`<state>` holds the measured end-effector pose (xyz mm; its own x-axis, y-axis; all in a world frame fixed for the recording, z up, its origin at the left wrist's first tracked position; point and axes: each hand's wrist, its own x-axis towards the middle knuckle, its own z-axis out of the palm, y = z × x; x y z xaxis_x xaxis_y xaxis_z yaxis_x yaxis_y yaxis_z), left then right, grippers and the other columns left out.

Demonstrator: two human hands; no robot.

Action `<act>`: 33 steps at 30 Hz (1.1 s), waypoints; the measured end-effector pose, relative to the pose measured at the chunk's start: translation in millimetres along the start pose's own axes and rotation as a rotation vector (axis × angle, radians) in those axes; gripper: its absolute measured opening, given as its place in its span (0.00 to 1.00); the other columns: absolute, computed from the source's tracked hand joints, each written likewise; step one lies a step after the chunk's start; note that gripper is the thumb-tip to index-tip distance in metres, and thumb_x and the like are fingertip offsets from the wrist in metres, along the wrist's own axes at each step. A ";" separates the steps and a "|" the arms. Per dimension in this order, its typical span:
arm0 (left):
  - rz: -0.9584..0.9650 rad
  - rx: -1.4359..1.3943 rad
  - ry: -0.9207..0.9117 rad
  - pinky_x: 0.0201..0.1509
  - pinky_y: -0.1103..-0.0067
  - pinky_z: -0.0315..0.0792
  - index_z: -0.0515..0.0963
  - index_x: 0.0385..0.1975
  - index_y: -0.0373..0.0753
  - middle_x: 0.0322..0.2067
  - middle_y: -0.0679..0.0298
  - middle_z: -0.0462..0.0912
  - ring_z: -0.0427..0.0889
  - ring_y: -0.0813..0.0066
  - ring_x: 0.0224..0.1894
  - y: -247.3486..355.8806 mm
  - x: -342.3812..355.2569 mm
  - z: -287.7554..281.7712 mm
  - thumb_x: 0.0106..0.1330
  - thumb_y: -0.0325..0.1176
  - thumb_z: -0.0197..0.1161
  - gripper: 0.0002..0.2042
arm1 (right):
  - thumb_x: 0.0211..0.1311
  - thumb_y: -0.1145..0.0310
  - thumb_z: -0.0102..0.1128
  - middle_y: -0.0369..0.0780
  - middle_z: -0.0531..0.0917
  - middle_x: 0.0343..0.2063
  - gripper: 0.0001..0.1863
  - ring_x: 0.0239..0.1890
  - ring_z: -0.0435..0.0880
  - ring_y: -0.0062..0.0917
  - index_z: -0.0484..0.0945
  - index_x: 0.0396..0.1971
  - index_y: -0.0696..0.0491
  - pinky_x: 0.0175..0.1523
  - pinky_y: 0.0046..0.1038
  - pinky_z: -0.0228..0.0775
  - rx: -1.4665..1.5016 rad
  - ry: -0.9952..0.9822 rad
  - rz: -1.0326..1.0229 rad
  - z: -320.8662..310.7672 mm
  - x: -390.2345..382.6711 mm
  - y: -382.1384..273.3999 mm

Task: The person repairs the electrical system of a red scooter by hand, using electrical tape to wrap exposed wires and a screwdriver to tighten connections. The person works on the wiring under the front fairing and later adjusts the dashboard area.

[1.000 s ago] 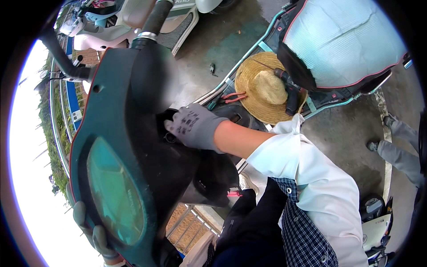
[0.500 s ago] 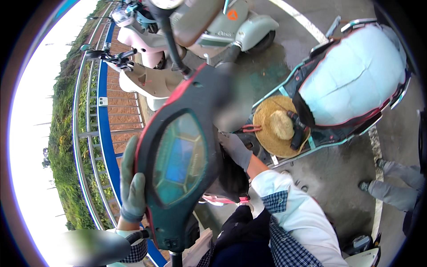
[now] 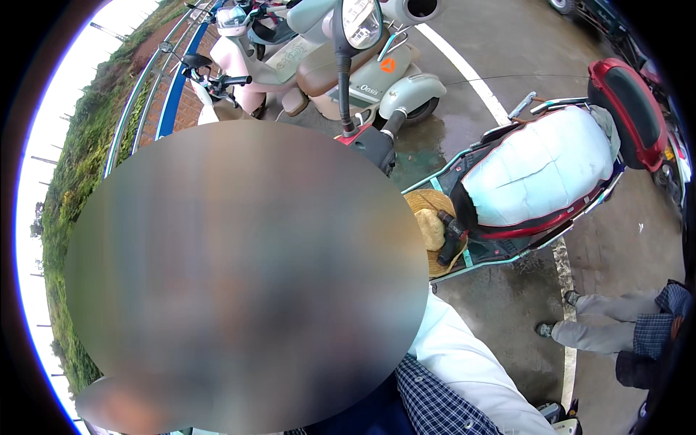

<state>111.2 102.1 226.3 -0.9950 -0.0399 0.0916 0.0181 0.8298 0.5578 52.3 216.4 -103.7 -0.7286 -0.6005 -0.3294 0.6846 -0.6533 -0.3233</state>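
Observation:
A large blurred oval hides both my hands and the scooter dashboard. The white sleeve of my right arm (image 3: pixel 464 341) comes out from its lower right edge, and the hand is lost behind the blur. Just past the oval's top, a red and dark handlebar end (image 3: pixel 373 147) carries a round mirror (image 3: pixel 361 23) on a black stem. To the right, a straw hat (image 3: pixel 429 230) lies on the scooter's footboard, partly hidden. A black pistol-shaped tool (image 3: pixel 451 239) rests on the hat, beside the seat under its pale blue padded cover (image 3: pixel 544 170).
A red and black backrest (image 3: pixel 625 112) stands behind the seat. Several parked scooters, one pale green (image 3: pixel 362 80), line the far left by a metal railing (image 3: pixel 138 101). At the right, a person in grey trousers (image 3: pixel 602 333) stands near a white ground line (image 3: pixel 568 377).
Half a second ago my gloved hands showed at the dashboard, left on its left edge and right behind it; now a blur covers them. My view has shifted, bringing the backrest into sight.

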 end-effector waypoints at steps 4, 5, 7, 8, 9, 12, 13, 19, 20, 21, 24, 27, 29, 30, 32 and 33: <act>-0.033 -0.079 0.007 0.72 0.70 0.56 0.65 0.66 0.33 0.63 0.52 0.70 0.67 0.61 0.67 0.7 -4.1 -1.0 0.71 0.33 0.49 0.24 | 0.72 0.65 0.52 0.36 0.82 0.42 0.15 0.44 0.80 0.22 0.76 0.51 0.57 0.49 0.25 0.74 0.063 0.004 0.030 -3.6 -12.1 11.1; -0.024 -0.082 0.007 0.72 0.71 0.56 0.65 0.66 0.33 0.63 0.52 0.70 0.67 0.61 0.66 1.7 -3.5 -1.6 0.71 0.33 0.49 0.24 | 0.72 0.65 0.52 0.36 0.82 0.42 0.15 0.44 0.80 0.23 0.76 0.51 0.57 0.49 0.26 0.75 0.094 0.005 0.033 -1.8 -13.3 14.1; -0.012 -0.081 0.012 0.71 0.72 0.57 0.65 0.66 0.33 0.62 0.52 0.71 0.68 0.61 0.65 3.5 -4.5 -4.6 0.70 0.32 0.50 0.24 | 0.71 0.65 0.52 0.37 0.82 0.43 0.15 0.44 0.81 0.23 0.75 0.52 0.58 0.49 0.26 0.75 0.160 -0.012 0.039 5.3 -10.4 21.0; -0.014 -0.068 0.014 0.71 0.72 0.57 0.65 0.66 0.33 0.62 0.52 0.71 0.68 0.61 0.66 4.0 -6.7 -7.1 0.70 0.32 0.50 0.24 | 0.71 0.65 0.51 0.37 0.82 0.43 0.16 0.44 0.81 0.23 0.75 0.52 0.58 0.49 0.26 0.75 0.197 -0.024 0.050 7.6 -7.3 24.3; -0.001 -0.079 0.004 0.71 0.72 0.57 0.65 0.66 0.33 0.62 0.52 0.70 0.68 0.62 0.66 0.8 -3.4 -2.1 0.71 0.32 0.50 0.24 | 0.71 0.65 0.51 0.37 0.82 0.43 0.16 0.44 0.81 0.24 0.75 0.52 0.58 0.49 0.27 0.75 0.221 -0.022 0.041 3.1 -4.5 20.6; 0.054 -0.104 0.009 0.71 0.67 0.57 0.67 0.62 0.31 0.61 0.47 0.70 0.68 0.53 0.65 -15.0 2.8 7.6 0.71 0.39 0.53 0.24 | 0.71 0.65 0.51 0.38 0.82 0.43 0.16 0.45 0.81 0.25 0.75 0.53 0.58 0.49 0.27 0.75 0.302 -0.089 0.094 -7.7 8.4 1.4; 0.048 -0.111 0.015 0.71 0.68 0.57 0.67 0.62 0.30 0.61 0.47 0.70 0.68 0.53 0.65 -13.2 2.3 6.6 0.71 0.38 0.53 0.24 | 0.71 0.65 0.51 0.38 0.82 0.43 0.17 0.45 0.81 0.25 0.75 0.53 0.59 0.49 0.28 0.75 0.301 -0.103 0.106 -7.9 10.6 0.4; 0.036 -0.082 0.023 0.71 0.68 0.57 0.67 0.62 0.31 0.60 0.47 0.70 0.68 0.55 0.65 -10.2 -5.4 -5.7 0.70 0.37 0.53 0.24 | 0.69 0.66 0.52 0.36 0.83 0.34 0.14 0.36 0.82 0.26 0.79 0.45 0.58 0.42 0.28 0.76 -0.090 0.089 -0.005 31.0 -10.4 -5.2; 0.038 -0.094 0.022 0.71 0.68 0.57 0.67 0.62 0.31 0.60 0.47 0.70 0.68 0.55 0.64 -10.6 -4.1 -3.3 0.70 0.37 0.53 0.24 | 0.69 0.65 0.51 0.37 0.82 0.33 0.13 0.35 0.82 0.26 0.79 0.43 0.58 0.41 0.28 0.75 -0.068 0.092 -0.027 29.5 -11.6 -6.6; 0.039 -0.104 0.021 0.71 0.68 0.57 0.67 0.62 0.31 0.60 0.47 0.70 0.68 0.55 0.64 -11.1 -3.5 -1.3 0.70 0.38 0.53 0.24 | 0.70 0.64 0.50 0.37 0.82 0.32 0.13 0.33 0.81 0.26 0.79 0.42 0.57 0.40 0.28 0.75 -0.045 0.094 -0.047 28.8 -12.0 -7.1; 0.046 -0.126 0.015 0.71 0.68 0.57 0.67 0.62 0.31 0.60 0.47 0.70 0.68 0.55 0.64 -10.7 1.4 4.1 0.70 0.38 0.53 0.24 | 0.71 0.62 0.47 0.38 0.82 0.30 0.14 0.30 0.80 0.27 0.79 0.37 0.55 0.38 0.28 0.73 0.232 0.168 0.034 20.3 3.5 -9.7; 0.036 -0.123 0.019 0.70 0.68 0.57 0.67 0.62 0.31 0.60 0.47 0.70 0.68 0.55 0.64 -11.6 0.2 3.1 0.70 0.38 0.53 0.24 | 0.71 0.62 0.45 0.40 0.82 0.29 0.15 0.29 0.79 0.28 0.79 0.35 0.54 0.37 0.29 0.73 0.254 0.185 0.108 25.6 3.8 -13.7; 0.031 -0.116 0.021 0.70 0.68 0.57 0.67 0.62 0.31 0.60 0.47 0.70 0.68 0.55 0.64 -11.9 -1.4 1.9 0.71 0.38 0.53 0.24 | 0.70 0.62 0.45 0.40 0.82 0.30 0.15 0.30 0.80 0.29 0.79 0.36 0.54 0.37 0.30 0.73 0.194 0.189 0.132 34.6 -2.5 -18.4; 0.033 -0.112 0.018 0.70 0.68 0.57 0.67 0.62 0.31 0.60 0.47 0.70 0.68 0.55 0.64 -10.8 -0.8 1.5 0.71 0.39 0.53 0.24 | 0.70 0.62 0.45 0.40 0.82 0.30 0.15 0.30 0.80 0.29 0.79 0.36 0.54 0.37 0.30 0.74 0.188 0.201 0.145 36.1 -4.2 -20.7; 0.037 -0.107 0.015 0.70 0.68 0.57 0.67 0.62 0.31 0.60 0.47 0.70 0.68 0.55 0.64 -10.6 -0.2 1.5 0.71 0.39 0.53 0.24 | 0.70 0.62 0.46 0.41 0.82 0.30 0.15 0.31 0.81 0.29 0.80 0.38 0.55 0.38 0.30 0.74 0.188 0.182 0.151 39.2 -7.4 -24.6; 0.039 -0.106 0.015 0.70 0.69 0.57 0.67 0.62 0.31 0.60 0.47 0.70 0.68 0.55 0.64 -11.3 -0.2 1.5 0.71 0.39 0.53 0.24 | 0.71 0.62 0.47 0.41 0.83 0.31 0.15 0.32 0.81 0.30 0.80 0.39 0.55 0.39 0.30 0.74 0.193 0.151 0.144 40.3 -8.9 -27.0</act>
<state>111.1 93.6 218.7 -0.9918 -0.0176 0.1268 0.0679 0.7673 0.6377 39.5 220.8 -56.3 -0.6026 -0.6279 -0.4926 0.7540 -0.6502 -0.0935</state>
